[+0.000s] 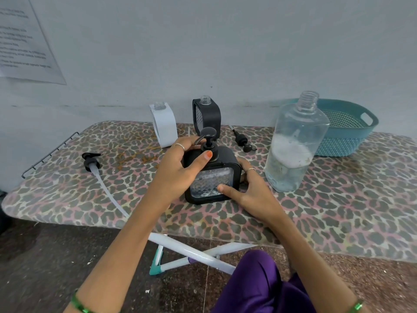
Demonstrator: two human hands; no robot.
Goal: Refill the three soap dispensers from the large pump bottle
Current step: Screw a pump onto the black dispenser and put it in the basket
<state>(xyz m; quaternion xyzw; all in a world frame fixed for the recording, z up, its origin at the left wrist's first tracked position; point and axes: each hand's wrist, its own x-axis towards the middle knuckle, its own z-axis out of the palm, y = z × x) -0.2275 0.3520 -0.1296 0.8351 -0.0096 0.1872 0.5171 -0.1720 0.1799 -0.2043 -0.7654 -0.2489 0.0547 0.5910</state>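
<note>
- Black-framed and clear-windowed, the near soap dispenser (211, 175) is standing at the middle of the leopard-print board (338, 211), apparently partly filled, its pump head (208, 141) seated on the neck.
- The left hand (180, 168) is curling round the pump collar, thumb (204, 160) pressing at its front and fingers wrapping behind; this looks like the cap being screwed on after filling.
- The right hand (250, 195) is bracing the body from 3 o'clock, thumb lying across the textured window and fingers curling behind the frame, likely holding it against the twist.
- The large bottle (293, 145), at 2 o'clock from the dispenser and just beside the right hand, is standing uncapped, foamy liquid sitting in its lower half, kept near for pouring.
- Its long-tubed pump (94, 168) is lying at 9 o'clock, well apart, out of the working area.
- At 12 o'clock, a white dispenser (164, 125) and a second black dispenser (206, 116) are waiting open-necked by the wall; whether either is filled cannot be told.
- A small black pump (242, 141) is lying at 1 o'clock, probably awaiting one of them.
- A teal basket (347, 132) is sitting behind the large bottle.
</note>
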